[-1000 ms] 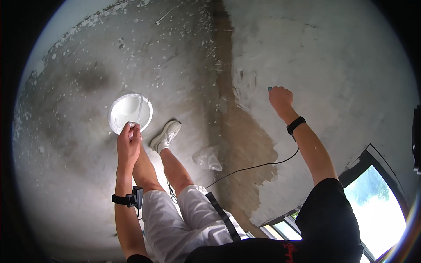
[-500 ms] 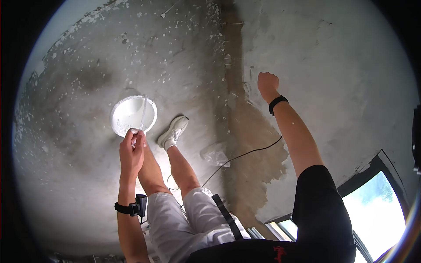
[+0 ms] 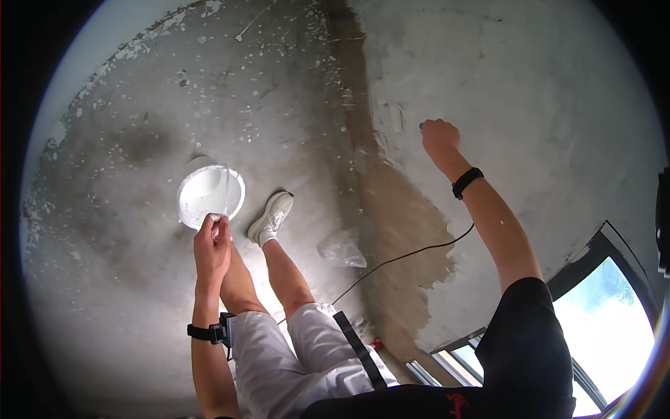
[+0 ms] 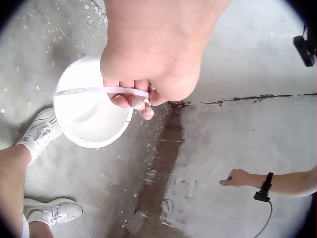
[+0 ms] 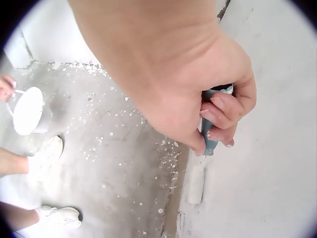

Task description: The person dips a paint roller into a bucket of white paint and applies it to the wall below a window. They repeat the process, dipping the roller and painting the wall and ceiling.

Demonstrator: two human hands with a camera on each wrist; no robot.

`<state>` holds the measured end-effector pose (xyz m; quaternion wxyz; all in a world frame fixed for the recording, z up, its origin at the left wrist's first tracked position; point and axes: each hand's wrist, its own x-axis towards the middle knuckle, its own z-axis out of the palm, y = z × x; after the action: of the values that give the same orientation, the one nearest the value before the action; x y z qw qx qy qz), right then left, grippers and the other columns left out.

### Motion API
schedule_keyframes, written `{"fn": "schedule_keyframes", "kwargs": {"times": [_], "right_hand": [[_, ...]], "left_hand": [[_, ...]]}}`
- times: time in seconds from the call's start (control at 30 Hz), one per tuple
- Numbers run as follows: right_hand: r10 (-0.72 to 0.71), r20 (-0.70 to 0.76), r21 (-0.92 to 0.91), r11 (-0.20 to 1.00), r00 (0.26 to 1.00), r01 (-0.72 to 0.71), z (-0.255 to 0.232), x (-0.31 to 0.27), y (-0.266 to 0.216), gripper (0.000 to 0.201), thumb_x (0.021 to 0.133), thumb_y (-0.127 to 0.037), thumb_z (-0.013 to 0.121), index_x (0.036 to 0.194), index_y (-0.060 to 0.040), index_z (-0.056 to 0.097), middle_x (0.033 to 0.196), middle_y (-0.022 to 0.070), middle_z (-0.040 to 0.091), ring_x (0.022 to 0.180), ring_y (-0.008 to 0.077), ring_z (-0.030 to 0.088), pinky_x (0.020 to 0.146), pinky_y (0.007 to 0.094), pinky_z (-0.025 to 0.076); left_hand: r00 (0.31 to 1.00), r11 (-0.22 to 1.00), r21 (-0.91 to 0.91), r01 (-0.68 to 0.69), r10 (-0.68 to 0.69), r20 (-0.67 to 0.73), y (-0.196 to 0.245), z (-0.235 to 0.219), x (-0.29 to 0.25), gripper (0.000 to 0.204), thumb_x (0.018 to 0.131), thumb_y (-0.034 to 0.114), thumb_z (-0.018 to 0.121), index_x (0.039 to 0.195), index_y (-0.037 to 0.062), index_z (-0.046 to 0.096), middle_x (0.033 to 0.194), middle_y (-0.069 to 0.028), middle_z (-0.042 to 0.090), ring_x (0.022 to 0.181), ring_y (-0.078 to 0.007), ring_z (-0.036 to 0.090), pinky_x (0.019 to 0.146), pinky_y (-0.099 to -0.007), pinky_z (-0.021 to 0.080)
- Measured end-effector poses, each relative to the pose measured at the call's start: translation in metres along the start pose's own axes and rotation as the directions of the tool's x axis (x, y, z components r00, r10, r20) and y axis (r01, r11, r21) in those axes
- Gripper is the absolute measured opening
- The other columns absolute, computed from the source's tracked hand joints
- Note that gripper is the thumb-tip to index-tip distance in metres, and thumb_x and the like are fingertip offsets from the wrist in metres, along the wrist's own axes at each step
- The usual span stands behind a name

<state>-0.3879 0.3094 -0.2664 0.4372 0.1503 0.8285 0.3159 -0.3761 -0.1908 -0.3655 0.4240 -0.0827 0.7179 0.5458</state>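
Note:
In the head view my left hand point(image 3: 213, 255) hangs low with its fingers curled round the handle of a white bucket point(image 3: 183, 192). The left wrist view shows that thin bucket handle point(image 4: 81, 91) running up into those fingers. Whitish smears coat some of the fingertips. Stretched out to the right, my right hand point(image 3: 443, 143) grips the blue handle point(image 5: 209, 134) of a small paint roller. Its white roller sleeve point(image 5: 196, 184) lies against the pale wall just beyond the fingers. Some white liquid shows inside the bucket in the left wrist view.
The grey floor point(image 3: 132, 230) is spotted with white splashes. A brown bare strip point(image 3: 398, 202) runs along the foot of the pale wall point(image 3: 544, 140). A clear plastic bag point(image 3: 342, 248) lies near my shoe point(image 3: 272, 216). A black cable point(image 3: 398, 260) trails from my right wrist; a window point(image 3: 604, 328) stands at lower right.
My right hand moved along the wall, away from me and leftward, then partly back to the right. The left hand keeps holding the bucket; the whole view shifted slightly.

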Motion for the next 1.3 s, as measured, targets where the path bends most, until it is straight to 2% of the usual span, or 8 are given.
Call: {"fn": "schedule_keyframes", "kwargs": {"times": [0.17, 0.3, 0.47, 0.6, 0.93, 1.0, 1.07, 1.3], "right_hand": [[-0.046, -0.035, -0.016, 0.999, 0.998, 0.046, 0.014, 0.029, -0.034, 0.013, 0.082, -0.007, 0.058, 0.086, -0.0072, 0.071, 0.088, 0.0129, 0.07, 0.085, 0.0283, 0.069, 0.067, 0.0351, 0.056], [-0.048, -0.057, -0.03, 0.998, 0.997, 0.046, 0.019, 0.038, -0.045, 0.012, 0.083, -0.008, 0.058, 0.086, -0.0068, 0.07, 0.088, 0.0132, 0.069, 0.085, 0.0284, 0.068, 0.068, 0.0346, 0.056], [0.023, -0.056, 0.031, 0.999, 0.998, -0.021, 0.01, 0.017, -0.014, 0.022, 0.088, -0.027, 0.058, 0.089, -0.0075, 0.069, 0.087, 0.0141, 0.068, 0.083, 0.0301, 0.068, 0.069, 0.0396, 0.055], [0.048, -0.095, 0.036, 0.998, 0.994, -0.044, 0.0, -0.006, 0.003, 0.018, 0.087, -0.02, 0.057, 0.086, -0.0086, 0.07, 0.085, 0.012, 0.069, 0.082, 0.0283, 0.068, 0.068, 0.0374, 0.055], [0.003, -0.097, 0.027, 1.0, 0.995, -0.001, 0.04, 0.031, -0.041, 0.013, 0.085, -0.014, 0.058, 0.085, -0.0088, 0.07, 0.087, 0.0113, 0.07, 0.082, 0.0282, 0.068, 0.067, 0.035, 0.055], [0.033, -0.07, 0.048, 0.998, 0.997, -0.029, 0.045, 0.029, -0.036, 0.013, 0.085, -0.014, 0.058, 0.085, -0.0086, 0.07, 0.087, 0.0112, 0.07, 0.082, 0.028, 0.068, 0.068, 0.0354, 0.055], [0.04, -0.058, 0.063, 0.997, 0.998, -0.036, 0.052, 0.019, -0.024, 0.025, 0.091, -0.028, 0.055, 0.089, -0.0078, 0.068, 0.085, 0.0121, 0.069, 0.079, 0.0294, 0.068, 0.066, 0.0375, 0.055], [0.063, -0.095, 0.071, 0.996, 0.993, -0.056, 0.057, -0.038, 0.017, 0.031, 0.093, -0.035, 0.051, 0.088, -0.0072, 0.064, 0.077, 0.0124, 0.066, 0.073, 0.0297, 0.067, 0.063, 0.0389, 0.054]], "left_hand": [[0.999, 0.999, -0.035, -0.035, 0.035, -0.001, 0.001, 0.005, 0.0, 0.019, 0.096, 0.016, 0.052, 0.09, -0.0019, 0.052, 0.063, -0.0067, 0.054, 0.057, -0.0121, 0.05, 0.056, -0.0272, 0.042], [0.998, 0.998, -0.05, -0.042, 0.044, 0.044, 0.004, 0.007, -0.002, 0.019, 0.096, 0.016, 0.053, 0.091, -0.002, 0.052, 0.064, -0.0072, 0.056, 0.057, -0.0123, 0.05, 0.056, -0.0264, 0.042], [0.998, 0.999, -0.038, -0.02, 0.022, 0.057, -0.012, 0.014, -0.006, 0.018, 0.096, 0.015, 0.052, 0.091, -0.0025, 0.052, 0.065, -0.0077, 0.057, 0.057, -0.0126, 0.052, 0.055, -0.0271, 0.043], [0.997, 1.0, -0.016, -0.008, 0.009, 0.072, -0.013, 0.014, -0.007, 0.019, 0.096, 0.016, 0.052, 0.091, -0.003, 0.052, 0.066, -0.0087, 0.058, 0.057, -0.0139, 0.054, 0.056, -0.0274, 0.044], [0.998, 0.999, 0.052, -0.007, 0.003, 0.069, -0.016, 0.003, -0.011, 0.019, 0.096, 0.015, 0.052, 0.09, -0.003, 0.052, 0.065, -0.0084, 0.057, 0.058, -0.014, 0.054, 0.058, -0.0277, 0.045], [0.999, 0.999, -0.034, 0.0, 0.002, 0.048, -0.019, 0.005, -0.009, 0.018, 0.096, 0.015, 0.052, 0.09, -0.0027, 0.052, 0.065, -0.0071, 0.056, 0.058, -0.0135, 0.053, 0.059, -0.0272, 0.045], [0.999, 1.0, -0.015, 0.001, 0.0, 0.053, -0.013, 0.004, -0.01, 0.018, 0.096, 0.014, 0.051, 0.09, -0.0026, 0.052, 0.065, -0.0067, 0.056, 0.058, -0.0131, 0.053, 0.059, -0.0271, 0.045], [0.998, 1.0, -0.007, 0.004, -0.004, 0.068, -0.006, 0.005, -0.007, 0.017, 0.096, 0.013, 0.051, 0.089, -0.0024, 0.053, 0.064, -0.0062, 0.055, 0.059, -0.0116, 0.053, 0.058, -0.0264, 0.044]]}}
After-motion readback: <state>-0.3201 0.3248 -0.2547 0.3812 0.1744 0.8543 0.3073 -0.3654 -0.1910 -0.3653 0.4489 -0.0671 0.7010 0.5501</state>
